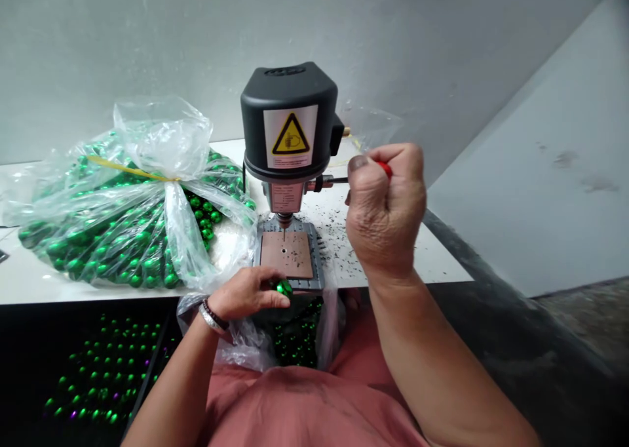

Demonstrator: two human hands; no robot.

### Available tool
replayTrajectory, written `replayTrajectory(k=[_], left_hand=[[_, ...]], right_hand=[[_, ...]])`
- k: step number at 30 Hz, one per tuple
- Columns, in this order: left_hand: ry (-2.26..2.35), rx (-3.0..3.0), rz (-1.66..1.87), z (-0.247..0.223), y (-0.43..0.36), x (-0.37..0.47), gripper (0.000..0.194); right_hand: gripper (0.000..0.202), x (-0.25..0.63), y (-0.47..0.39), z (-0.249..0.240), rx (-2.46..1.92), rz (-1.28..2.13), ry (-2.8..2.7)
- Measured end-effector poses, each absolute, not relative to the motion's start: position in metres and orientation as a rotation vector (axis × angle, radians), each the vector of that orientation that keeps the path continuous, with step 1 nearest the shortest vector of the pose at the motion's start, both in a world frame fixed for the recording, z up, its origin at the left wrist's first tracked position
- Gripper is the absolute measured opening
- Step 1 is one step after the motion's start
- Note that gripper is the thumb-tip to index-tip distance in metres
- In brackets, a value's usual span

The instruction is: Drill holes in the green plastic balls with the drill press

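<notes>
A green shiny ball [284,288] is held between the thumb and fingers of my left hand [248,292], at the front edge of the drill press base [317,263]. My right hand [386,204] is closed round the red knob [384,169] of the lever, right of the black drill head [289,126]. The thin drill bit [284,234] points down above a brown board [299,253] with a small hole. Dark shavings lie on the board.
A clear plastic bag [189,149] of green balls, with a yellow tie, fills the table's left side. Shavings are scattered over the white table [442,263] at the right. Below the table edge are more green balls [113,362] and an open plastic bag [329,329] by my lap.
</notes>
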State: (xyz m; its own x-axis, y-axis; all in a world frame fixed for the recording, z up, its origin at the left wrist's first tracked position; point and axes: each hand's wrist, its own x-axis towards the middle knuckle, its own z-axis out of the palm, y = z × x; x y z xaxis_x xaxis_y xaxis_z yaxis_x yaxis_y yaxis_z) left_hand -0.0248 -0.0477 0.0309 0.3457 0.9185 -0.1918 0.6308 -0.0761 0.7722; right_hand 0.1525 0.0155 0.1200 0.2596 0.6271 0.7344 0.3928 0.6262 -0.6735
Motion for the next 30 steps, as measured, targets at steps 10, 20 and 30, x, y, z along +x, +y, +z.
replayTrajectory(k=[10,20,30], left_hand=[[2.549,1.354,0.889,0.025,0.027,-0.09,0.05],[2.855,1.147,0.616,0.015,0.025,-0.109,0.063],[2.61,1.459,0.454,-0.013,0.034,-0.073,0.056]], right_hand=[[0.012,0.154,0.017,0.117,-0.941,0.183,-1.382],[0.01,0.154,0.015,0.116,-0.919,0.153,-1.374],[0.011,0.156,0.014,0.114,-0.92,0.194,-1.379]])
